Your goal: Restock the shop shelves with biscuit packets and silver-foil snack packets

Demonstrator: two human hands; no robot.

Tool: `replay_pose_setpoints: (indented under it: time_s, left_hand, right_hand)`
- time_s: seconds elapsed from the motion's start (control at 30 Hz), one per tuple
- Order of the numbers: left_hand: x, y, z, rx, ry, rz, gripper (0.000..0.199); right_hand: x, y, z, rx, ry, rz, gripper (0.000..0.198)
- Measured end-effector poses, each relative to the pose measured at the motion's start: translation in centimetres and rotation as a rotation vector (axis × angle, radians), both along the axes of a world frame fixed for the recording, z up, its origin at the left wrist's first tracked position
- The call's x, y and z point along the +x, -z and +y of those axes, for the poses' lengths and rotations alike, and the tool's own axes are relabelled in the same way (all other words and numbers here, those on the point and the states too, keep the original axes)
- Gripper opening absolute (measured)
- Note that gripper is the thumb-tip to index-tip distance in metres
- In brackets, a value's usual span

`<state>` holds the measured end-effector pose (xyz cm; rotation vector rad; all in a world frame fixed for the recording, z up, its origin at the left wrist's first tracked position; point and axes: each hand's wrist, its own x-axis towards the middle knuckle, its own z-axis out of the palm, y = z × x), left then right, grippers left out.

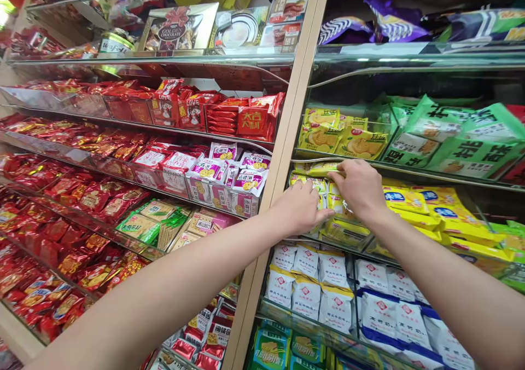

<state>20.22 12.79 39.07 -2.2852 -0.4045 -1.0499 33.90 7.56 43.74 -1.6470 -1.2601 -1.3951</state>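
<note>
My left hand (298, 208) reaches into a compartment of small yellow snack packets (305, 181). Its fingers rest on the packets, and the thumb sticks out to the right, apart from them. Close beside it, my right hand (357, 189) has its fingers curled down at the right side of the same compartment. Its thumb and fingertips close on a yellow snack packet (324, 168) at the back, partly covered by the hand. More yellow packets (344, 233) lie below the hands, behind the clear front panel.
A glass shelf edge (394, 166) runs just above my hands. A wooden upright (283, 151) stands left of the compartment. Yellow packets (447, 211) fill the right neighbour, white packets (307, 293) the shelf below, green bags (471, 134) the shelf above. Red packets (94, 195) cover the left shelves.
</note>
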Motion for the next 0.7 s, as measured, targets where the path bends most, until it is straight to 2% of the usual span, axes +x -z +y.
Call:
replay_pose_setpoints:
  time_s: [0.17, 0.27, 0.33, 0.47, 0.7]
  left_hand:
    - [-0.1, 0.6, 0.6, 0.041, 0.013, 0.006, 0.067]
    - [-0.1, 0.8, 0.5, 0.000, 0.019, 0.007, 0.069]
    - [-0.2, 0.7, 0.3, -0.030, 0.019, 0.013, 0.070]
    - [-0.3, -0.6, -0.3, -0.097, -0.021, 0.014, 0.075]
    - [1.6, -3.4, -0.6, -0.224, -0.240, 0.014, 0.092]
  right_hand:
    - [0.8, 0.8, 0.6, -0.098, -0.127, 0.021, 0.027]
    - [0.2, 0.4, 1.4, -0.156, -0.112, 0.130, 0.031]
    - [-0.4, -0.3, 1.8, -0.262, -0.087, 0.146, 0.032]
    - [-1.1, -1.9, 1.6, -0.498, -0.047, 0.190, 0.037]
    - [0.2, -3.2, 0.8, -0.609, -0.075, 0.135, 0.037]
